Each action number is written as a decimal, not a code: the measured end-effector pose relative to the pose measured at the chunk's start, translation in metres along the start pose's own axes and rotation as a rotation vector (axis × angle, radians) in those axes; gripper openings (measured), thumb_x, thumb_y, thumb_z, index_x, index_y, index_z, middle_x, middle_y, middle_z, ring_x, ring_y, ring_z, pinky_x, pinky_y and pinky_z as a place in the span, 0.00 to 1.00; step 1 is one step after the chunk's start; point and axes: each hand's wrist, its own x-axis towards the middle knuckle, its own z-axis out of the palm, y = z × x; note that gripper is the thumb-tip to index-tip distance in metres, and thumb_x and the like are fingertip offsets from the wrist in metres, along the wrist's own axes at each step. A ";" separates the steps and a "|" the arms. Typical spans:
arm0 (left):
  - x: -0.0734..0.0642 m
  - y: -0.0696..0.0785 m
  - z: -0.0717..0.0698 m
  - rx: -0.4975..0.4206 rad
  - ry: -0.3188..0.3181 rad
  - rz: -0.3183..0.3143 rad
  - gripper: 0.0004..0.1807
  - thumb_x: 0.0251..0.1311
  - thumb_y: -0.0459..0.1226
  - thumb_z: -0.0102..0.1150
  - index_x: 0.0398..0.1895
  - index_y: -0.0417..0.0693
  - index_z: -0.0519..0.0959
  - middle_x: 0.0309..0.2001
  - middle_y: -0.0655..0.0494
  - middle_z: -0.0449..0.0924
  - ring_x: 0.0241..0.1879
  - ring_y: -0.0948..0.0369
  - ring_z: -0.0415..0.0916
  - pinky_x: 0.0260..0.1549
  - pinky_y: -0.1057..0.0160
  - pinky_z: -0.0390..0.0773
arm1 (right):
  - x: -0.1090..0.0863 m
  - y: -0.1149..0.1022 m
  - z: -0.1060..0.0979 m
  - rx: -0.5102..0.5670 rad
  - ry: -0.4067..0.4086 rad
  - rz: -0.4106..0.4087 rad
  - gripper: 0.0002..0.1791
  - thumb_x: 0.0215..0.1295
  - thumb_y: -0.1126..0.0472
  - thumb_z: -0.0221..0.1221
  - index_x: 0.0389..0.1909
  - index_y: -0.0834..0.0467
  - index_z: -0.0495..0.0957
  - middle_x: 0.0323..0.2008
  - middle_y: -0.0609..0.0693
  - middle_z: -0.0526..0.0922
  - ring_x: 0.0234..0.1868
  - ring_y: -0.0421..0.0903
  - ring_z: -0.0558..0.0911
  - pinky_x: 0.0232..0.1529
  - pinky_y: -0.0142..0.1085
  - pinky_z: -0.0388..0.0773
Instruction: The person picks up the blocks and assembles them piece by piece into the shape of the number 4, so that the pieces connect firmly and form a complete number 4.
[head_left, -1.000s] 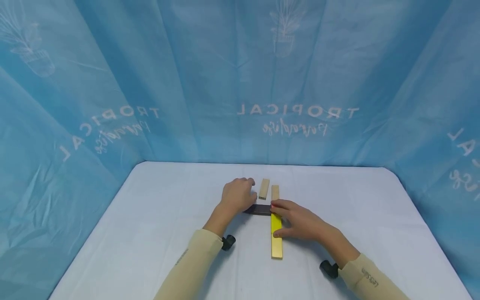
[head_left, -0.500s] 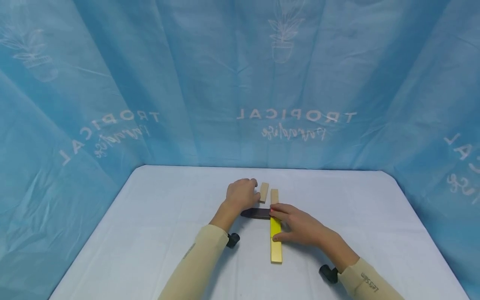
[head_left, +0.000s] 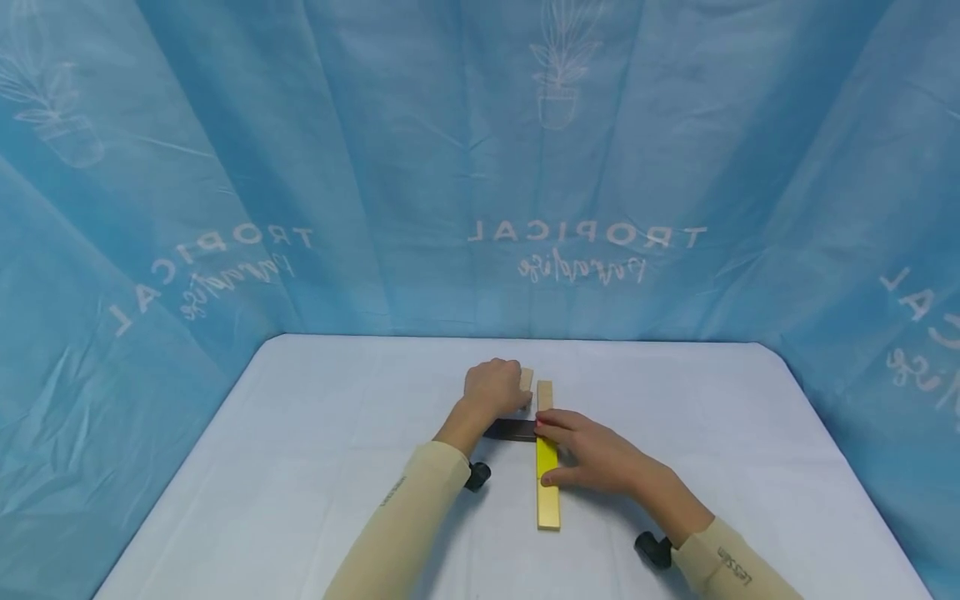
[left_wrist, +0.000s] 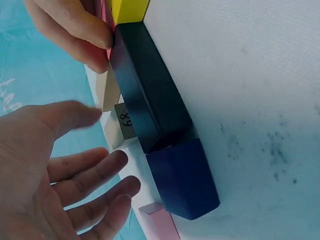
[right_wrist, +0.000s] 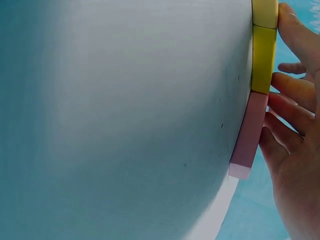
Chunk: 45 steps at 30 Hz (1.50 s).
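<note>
My left hand point(head_left: 493, 388) is at a small pale wooden block point(head_left: 528, 377), partly hiding it in the head view. In the left wrist view its thumb and fingers are spread apart near a wooden block with a printed number point(left_wrist: 126, 121); no grip shows. My right hand point(head_left: 596, 454) lays its fingertips along a row of blocks: a pale yellow one point(head_left: 548, 508), a bright yellow one point(head_left: 547, 454) and a pink one point(right_wrist: 249, 132). Left of that row, crossways, lie a black block point(left_wrist: 150, 85) and a dark blue block point(left_wrist: 184, 180), end to end.
Another wooden block point(head_left: 545, 392) continues the row at its far end. A pink block point(left_wrist: 159, 220) shows beyond the blue one in the left wrist view. All lie on a white-covered table point(head_left: 360, 400), with a blue printed curtain point(head_left: 420, 167) around its back and sides.
My left hand has moved right, coming over the small loose wooden block. My right hand stays on the row of blocks; the head view has shifted slightly.
</note>
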 end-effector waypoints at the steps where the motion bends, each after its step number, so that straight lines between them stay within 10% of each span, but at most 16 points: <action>1: 0.000 0.000 0.001 -0.004 -0.001 -0.002 0.14 0.57 0.50 0.60 0.23 0.51 0.76 0.19 0.57 0.71 0.20 0.59 0.70 0.19 0.62 0.69 | 0.000 0.000 0.000 0.002 0.000 -0.001 0.46 0.52 0.28 0.59 0.68 0.50 0.68 0.70 0.45 0.60 0.70 0.47 0.59 0.64 0.46 0.62; 20: 0.001 0.006 0.008 -0.013 -0.007 -0.092 0.18 0.54 0.52 0.62 0.34 0.47 0.76 0.22 0.55 0.74 0.22 0.57 0.72 0.22 0.61 0.71 | 0.001 0.000 -0.001 0.010 -0.011 0.000 0.46 0.53 0.30 0.60 0.69 0.50 0.66 0.71 0.45 0.59 0.70 0.46 0.59 0.65 0.44 0.61; 45: -0.007 -0.002 0.006 -0.260 0.000 -0.156 0.13 0.50 0.46 0.65 0.20 0.48 0.77 0.17 0.56 0.73 0.18 0.59 0.69 0.18 0.64 0.68 | 0.000 -0.003 -0.003 -0.002 -0.005 0.008 0.45 0.52 0.31 0.62 0.68 0.50 0.68 0.71 0.45 0.59 0.69 0.46 0.59 0.64 0.45 0.62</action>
